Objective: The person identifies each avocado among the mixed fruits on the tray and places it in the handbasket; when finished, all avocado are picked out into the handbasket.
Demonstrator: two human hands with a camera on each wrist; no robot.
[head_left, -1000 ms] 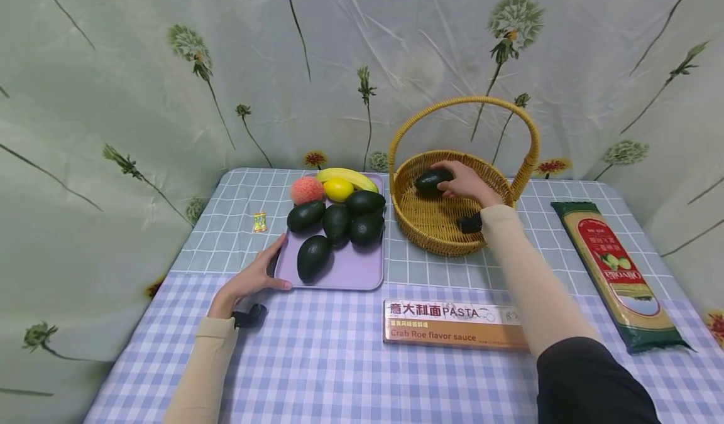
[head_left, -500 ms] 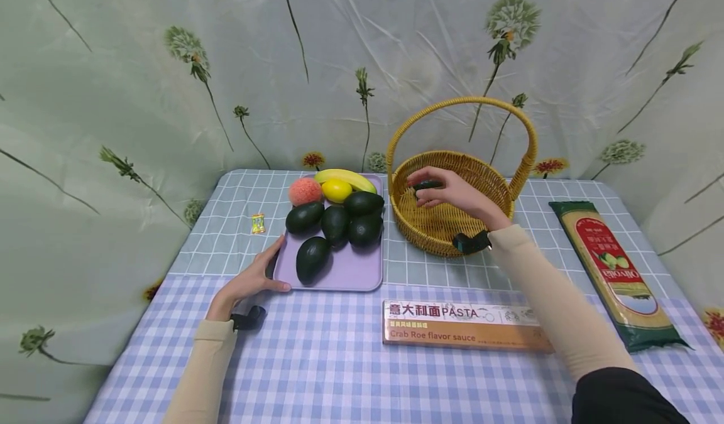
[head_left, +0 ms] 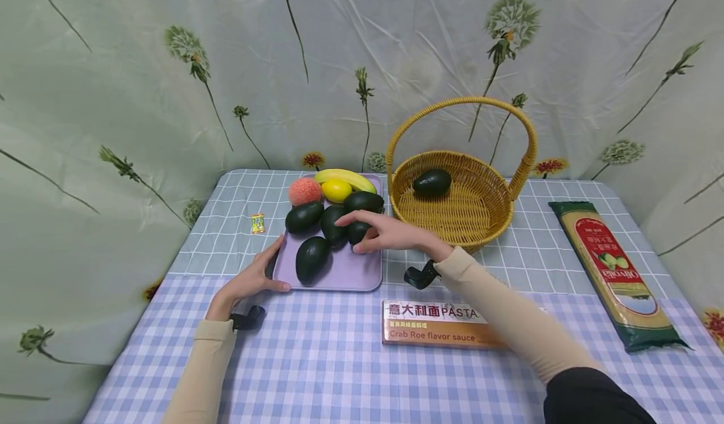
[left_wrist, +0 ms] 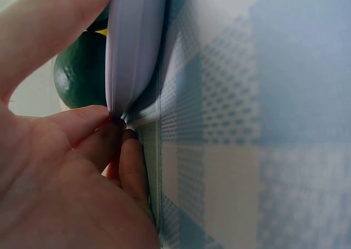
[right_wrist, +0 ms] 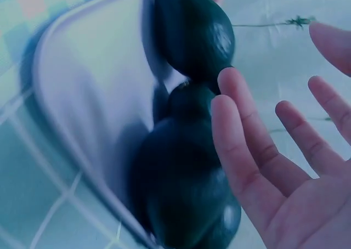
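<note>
Several dark green avocados lie on a lilac tray, among them one at the front [head_left: 313, 259]. My left hand [head_left: 247, 281] holds the front left corner of the tray [head_left: 353, 279], thumb along the front edge and fingers on the left side. In the left wrist view its fingertips meet the rim [left_wrist: 134, 46]. Over the right side of the tray, my right hand [head_left: 390, 230] hovers with fingers spread, partly covering an avocado [head_left: 357, 230]. The right wrist view shows nothing in its grasp, its fingertips close to avocados [right_wrist: 186, 177]. Another avocado [head_left: 432, 183] lies inside the wicker basket [head_left: 458, 220].
A peach-like fruit [head_left: 305, 191], a lemon [head_left: 337, 190] and a banana [head_left: 346, 179] fill the tray's back. A pasta box [head_left: 430, 323] lies in front, partly under the right forearm. A pasta packet [head_left: 619, 273] is at right, a small yellow sachet [head_left: 257, 223] at left.
My right hand has let go of the avocado in the basket and moved left and toward me, over the tray. My left hand stays at the tray corner.
</note>
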